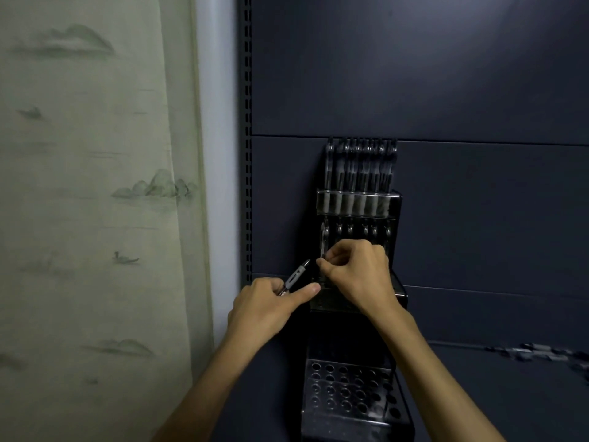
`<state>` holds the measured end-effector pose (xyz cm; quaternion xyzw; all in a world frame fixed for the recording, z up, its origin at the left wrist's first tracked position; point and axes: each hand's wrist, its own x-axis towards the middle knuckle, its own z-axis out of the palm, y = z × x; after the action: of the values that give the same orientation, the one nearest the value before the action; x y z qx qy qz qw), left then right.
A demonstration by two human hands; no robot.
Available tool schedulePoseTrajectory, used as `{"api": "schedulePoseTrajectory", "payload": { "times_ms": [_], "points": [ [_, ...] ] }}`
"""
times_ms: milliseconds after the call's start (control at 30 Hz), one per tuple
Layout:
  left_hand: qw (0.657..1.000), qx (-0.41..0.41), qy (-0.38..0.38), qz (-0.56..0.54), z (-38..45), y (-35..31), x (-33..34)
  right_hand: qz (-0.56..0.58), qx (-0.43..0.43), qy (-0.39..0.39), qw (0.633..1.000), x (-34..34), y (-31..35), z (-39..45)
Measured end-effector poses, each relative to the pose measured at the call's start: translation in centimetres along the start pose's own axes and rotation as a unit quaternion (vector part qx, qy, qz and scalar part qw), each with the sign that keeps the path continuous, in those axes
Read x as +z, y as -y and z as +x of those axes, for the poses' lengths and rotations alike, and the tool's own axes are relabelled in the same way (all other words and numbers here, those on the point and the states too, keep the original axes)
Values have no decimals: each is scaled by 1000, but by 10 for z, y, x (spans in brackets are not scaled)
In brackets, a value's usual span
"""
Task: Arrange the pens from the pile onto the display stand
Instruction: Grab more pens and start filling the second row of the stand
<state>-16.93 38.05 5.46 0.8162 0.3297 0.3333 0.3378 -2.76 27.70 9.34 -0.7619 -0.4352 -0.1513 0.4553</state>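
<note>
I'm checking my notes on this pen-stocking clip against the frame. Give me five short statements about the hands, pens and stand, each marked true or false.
1. The left hand grips a pen whose tip points up and to the right. True.
2. The right hand hangs idle below the display stand. False: its curled fingers pinch something thin at the stand's middle tier; what it is cannot be told.
3. The top tier of the stand already holds a row of pens. True.
4. The bottom tier is full of pens. False: its round holes show open.
5. The pile of loose pens lies on the left by the curtain. False: it lies at the far right on the dark shelf.
</note>
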Motion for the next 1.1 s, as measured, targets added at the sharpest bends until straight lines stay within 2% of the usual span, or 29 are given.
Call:
{"api": "schedulePoseTrajectory", "payload": {
  "times_ms": [433,667,767,833,867,933,1033,1100],
  "points": [
    [1000,9,-3,19,-4,-1,0,-4,-14,-5,1000,0,1,-2],
    [996,29,-9,88,-8,-9,-8,-13,-7,36,999,-13,3,1],
    [989,47,-32,134,-11,-16,-13,-36,-22,-23,999,-27,13,-2],
    [983,61,-51,166,-16,-24,-15,-45,-104,-67,991,-34,28,-7],
    [980,69,-60,178,-18,-28,-16,-54,-156,-52,985,-36,35,-9],
    [973,91,-79,197,-23,-35,-17,-88,-233,43,968,-35,47,-14],
    [960,127,-105,225,-26,-39,-17,-100,-246,166,950,-30,53,-16],
    [959,134,-107,228,-26,-38,-17,-84,-236,185,950,-28,50,-18]
  ]
}}
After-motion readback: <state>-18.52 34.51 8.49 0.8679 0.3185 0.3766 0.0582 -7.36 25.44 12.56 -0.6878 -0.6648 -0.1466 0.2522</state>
